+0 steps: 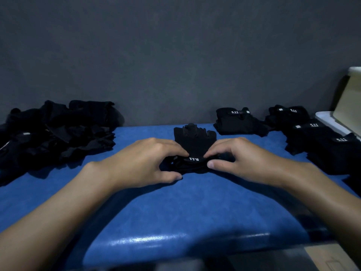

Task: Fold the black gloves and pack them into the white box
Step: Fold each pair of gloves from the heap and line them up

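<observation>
Black glove (194, 140) lies on the worktop (175, 204) near its far edge, cuff toward you, pinched at both sides by your left hand (140, 163) and right hand (241, 159). Hold the pinches level and fold the cuff squarely over the palm.

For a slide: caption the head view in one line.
Left hand and right hand pinch a black glove on the blue table beside folded gloves.

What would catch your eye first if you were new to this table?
At the centre of the blue table, the left hand and right hand pinch the near end of a black glove. A loose glove heap lies at the left, folded gloves at the right.
</observation>
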A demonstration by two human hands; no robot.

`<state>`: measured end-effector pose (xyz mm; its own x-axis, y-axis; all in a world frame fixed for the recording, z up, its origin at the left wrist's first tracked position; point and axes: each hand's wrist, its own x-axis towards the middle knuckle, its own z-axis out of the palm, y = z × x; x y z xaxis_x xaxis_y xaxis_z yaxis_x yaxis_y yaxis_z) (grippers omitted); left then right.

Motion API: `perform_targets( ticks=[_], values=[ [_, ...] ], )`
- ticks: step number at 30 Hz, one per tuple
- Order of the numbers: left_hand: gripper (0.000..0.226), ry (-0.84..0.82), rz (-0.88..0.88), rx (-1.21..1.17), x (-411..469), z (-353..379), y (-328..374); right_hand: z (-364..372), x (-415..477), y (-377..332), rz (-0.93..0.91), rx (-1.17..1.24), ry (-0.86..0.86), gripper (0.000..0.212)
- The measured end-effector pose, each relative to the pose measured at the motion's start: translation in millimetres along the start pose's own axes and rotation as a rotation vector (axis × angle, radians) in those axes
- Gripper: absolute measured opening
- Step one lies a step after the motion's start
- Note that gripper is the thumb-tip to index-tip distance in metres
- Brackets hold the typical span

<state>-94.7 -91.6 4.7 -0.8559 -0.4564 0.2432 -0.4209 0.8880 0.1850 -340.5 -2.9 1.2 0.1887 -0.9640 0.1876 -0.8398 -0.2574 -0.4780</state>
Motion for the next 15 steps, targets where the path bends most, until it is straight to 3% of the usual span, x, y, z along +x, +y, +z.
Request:
perform_targets(
  ticks=[5, 15],
  values=[
    [0.06, -0.003, -0.008, -0.015, -1.0, -0.2, 1.0, 3.2, 0.6, -1.0, -0.023, -0.04, 0.028, 0.013],
    [0.041, 0.104, 0.0, -0.089, -1.3, -0.7, 2.8, -2.6, 0.4, -3.6, 0.058, 0.104, 0.08, 0.023]
  ],
)
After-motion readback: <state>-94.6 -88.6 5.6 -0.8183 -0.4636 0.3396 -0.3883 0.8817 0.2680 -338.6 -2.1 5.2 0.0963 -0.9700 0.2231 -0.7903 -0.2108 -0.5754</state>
